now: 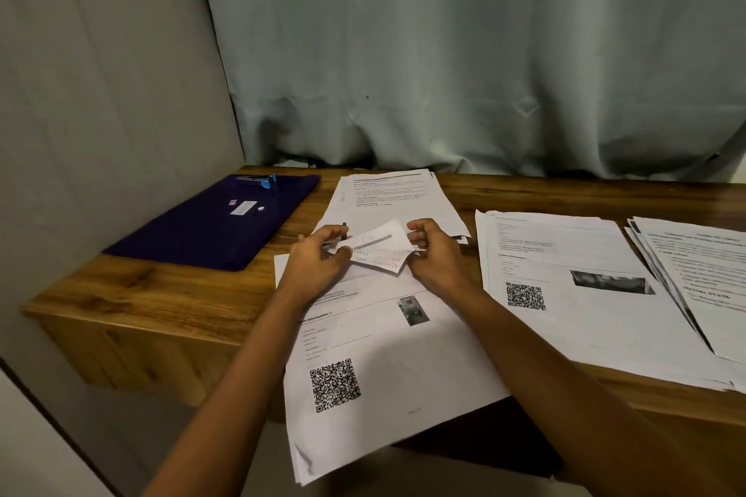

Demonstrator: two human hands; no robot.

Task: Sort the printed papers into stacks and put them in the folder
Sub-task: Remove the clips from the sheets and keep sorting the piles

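Head view, over the near stack of printed papers:

- Left hand: forearm reaches forward across the stack; fingers curled, thumb and fingertips pinching the left end of a small printed slip.
- Right hand: forearm comes in from the lower right; fingers curled, pinching the right end of the same slip, which is held creased just above the stack's far edge.
- Near stack: top sheet shows a QR code and a small photo; its near end overhangs the desk edge.
- Far stack: beyond the near stack, text page on top.
- Right stack: right of the near stack, QR code and photo on top.
- Outer stack: further right, fanned, partly cut by the frame.
- Folder: dark purple, closed, flat, left of and beyond the near stack, apart from it; white label on the cover.
- Stapler: blue and black, on the folder's far end.
- Desk: brown wood grain.
- Curtain: pale grey-green, hanging behind the desk.
- Wall: plain grey, left of the folder.
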